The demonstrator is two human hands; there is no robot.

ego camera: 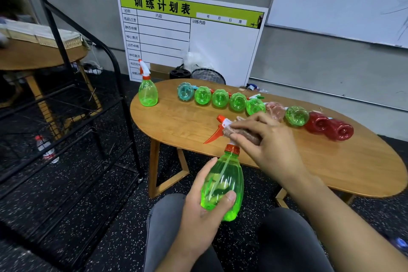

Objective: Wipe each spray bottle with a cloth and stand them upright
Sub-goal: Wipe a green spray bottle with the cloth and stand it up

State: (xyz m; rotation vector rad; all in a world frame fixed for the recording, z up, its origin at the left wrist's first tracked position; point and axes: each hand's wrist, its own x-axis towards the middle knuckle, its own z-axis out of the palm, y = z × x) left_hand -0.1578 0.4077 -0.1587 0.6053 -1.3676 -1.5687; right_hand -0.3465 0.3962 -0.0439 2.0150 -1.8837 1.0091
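My left hand (203,207) grips a green spray bottle (223,185) round its body, held over my lap with its orange and white trigger head pointing up and away. My right hand (267,139) holds a brownish cloth (242,133) pressed round the bottle's trigger head. On the oval wooden table (331,161) one green spray bottle (148,90) stands upright at the far left. A row of several bottles lies on its side along the back: a blue one (185,91), several green ones (220,97), a pink one (276,111) and two red ones (340,131).
A black metal rack (92,104) stands to the left with a water bottle (45,149) on the floor behind it. A printed chart board (187,35) leans on the wall behind the table, a whiteboard (344,0) to its right. My knees (287,238) are below the table's front edge.
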